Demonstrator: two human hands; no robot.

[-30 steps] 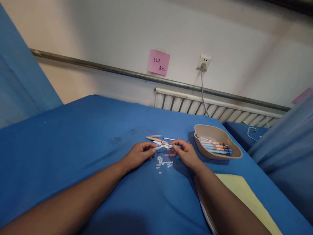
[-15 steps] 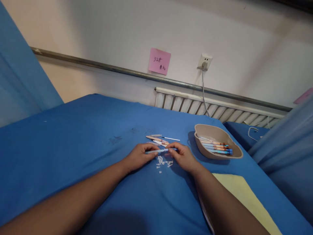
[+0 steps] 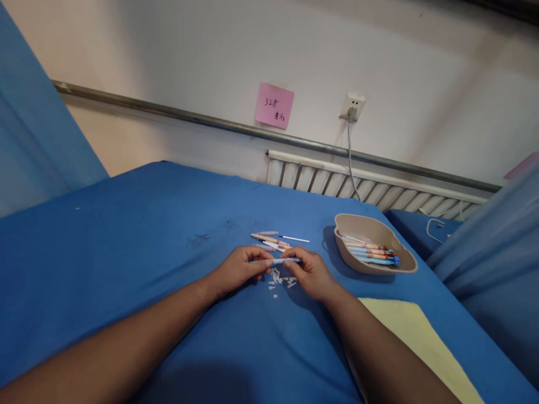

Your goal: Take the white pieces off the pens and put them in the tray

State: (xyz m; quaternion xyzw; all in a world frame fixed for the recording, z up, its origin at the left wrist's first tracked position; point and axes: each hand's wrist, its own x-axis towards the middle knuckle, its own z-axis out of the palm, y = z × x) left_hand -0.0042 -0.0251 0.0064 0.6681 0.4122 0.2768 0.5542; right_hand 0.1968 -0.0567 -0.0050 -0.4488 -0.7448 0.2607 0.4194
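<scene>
The left hand [image 3: 240, 270] and right hand [image 3: 309, 274] pinched one blue pen [image 3: 281, 260] between curled fingertips, one at each end, just above the blue cloth [image 3: 147, 224]. Its long axis ran left to right, almost level; which end was the tip could not be told. White bits [image 3: 278, 278] lay just nearer, loose pen parts [image 3: 269, 239] just farther, and a tan tray [image 3: 370, 268] of pens sat to the right.
</scene>
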